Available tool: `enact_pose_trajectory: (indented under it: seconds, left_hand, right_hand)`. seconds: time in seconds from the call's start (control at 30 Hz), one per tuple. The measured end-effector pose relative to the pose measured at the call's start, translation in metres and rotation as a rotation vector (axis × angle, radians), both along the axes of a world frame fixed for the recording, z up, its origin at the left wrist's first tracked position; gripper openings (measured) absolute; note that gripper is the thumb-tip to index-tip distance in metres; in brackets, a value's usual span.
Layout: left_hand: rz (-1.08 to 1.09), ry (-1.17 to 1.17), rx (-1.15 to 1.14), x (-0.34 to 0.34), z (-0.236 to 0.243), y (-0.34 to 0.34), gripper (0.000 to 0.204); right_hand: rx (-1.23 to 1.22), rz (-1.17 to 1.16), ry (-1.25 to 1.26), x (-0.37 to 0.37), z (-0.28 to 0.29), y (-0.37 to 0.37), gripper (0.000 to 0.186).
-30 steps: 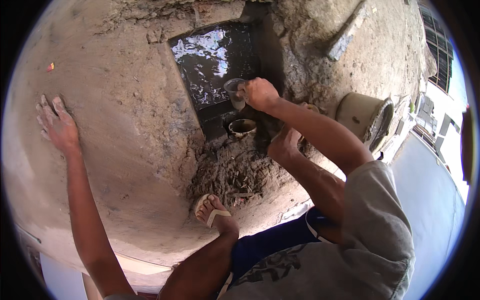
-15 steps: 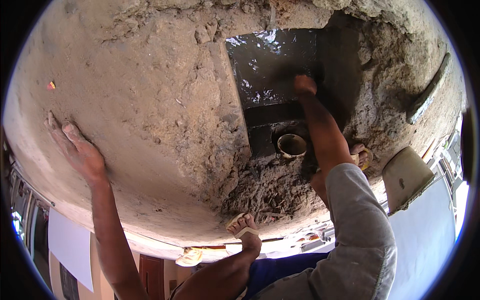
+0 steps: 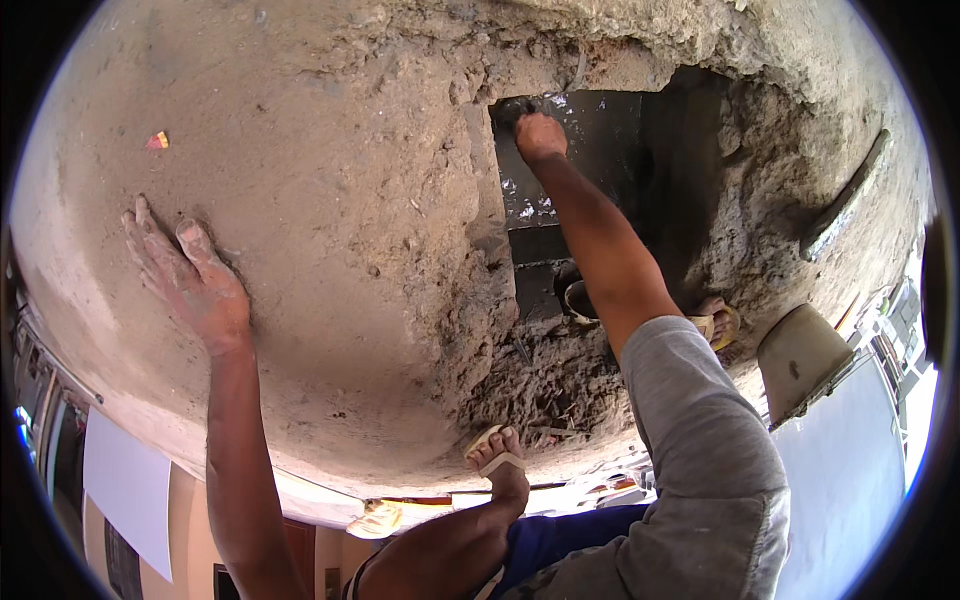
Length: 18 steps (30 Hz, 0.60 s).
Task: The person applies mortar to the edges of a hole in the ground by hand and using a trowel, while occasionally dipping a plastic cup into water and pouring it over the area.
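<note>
My left hand (image 3: pixel 188 275) lies open on the dusty concrete (image 3: pixel 340 200), fingers spread and coated with grit. Inside a square pit of dark water (image 3: pixel 605 130), my right hand (image 3: pixel 540 135) is closed at the back left corner, and what it grips is too dark and hidden to make out. A round, pale-rimmed pipe opening (image 3: pixel 575 300) sits at the near end of the pit, partly covered by my right forearm. My sandaled feet (image 3: pixel 500 450) rest beside the broken, muddy edge.
A grimy bucket (image 3: pixel 800 350) stands at the right, below a long narrow strip (image 3: pixel 845 200) on the rough rubble. Wet rubble (image 3: pixel 540 390) lies between my feet. A small red and yellow scrap (image 3: pixel 157 141) lies at the upper left.
My right hand, holding a clear cup above the pipe opening earlier, has reached down into the pit and moved to its back left. The cup is no longer visible. The view has shifted.
</note>
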<state>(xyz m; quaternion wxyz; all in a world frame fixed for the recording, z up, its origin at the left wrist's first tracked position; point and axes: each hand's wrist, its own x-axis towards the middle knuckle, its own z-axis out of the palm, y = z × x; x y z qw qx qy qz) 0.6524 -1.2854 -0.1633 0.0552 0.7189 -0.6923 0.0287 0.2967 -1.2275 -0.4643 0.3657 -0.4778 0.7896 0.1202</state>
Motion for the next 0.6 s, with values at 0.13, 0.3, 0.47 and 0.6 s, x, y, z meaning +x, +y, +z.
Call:
enact_pose_trajectory:
  seconds: [0.13, 0.3, 0.47, 0.6]
  left_hand:
    - [0.120, 0.031, -0.007, -0.002, 0.001, 0.002, 0.061]
    - [0.160, 0.044, -0.032, 0.003, -0.002, 0.004, 0.064]
    - [0.154, 0.000, -0.101, 0.009, -0.008, 0.007, 0.065]
    - [0.124, -0.096, -0.166, 0.019, -0.029, -0.005, 0.067]
  right_hand:
    - [-0.108, 0.229, 0.001, -0.003, 0.017, -0.005, 0.046]
    - [-0.384, 0.289, -0.038, -0.032, 0.117, 0.031, 0.025]
    - [-0.568, 0.287, -0.332, -0.090, 0.321, 0.085, 0.016]
    - [-0.490, 0.259, -0.193, -0.170, 0.459, 0.144, 0.019]
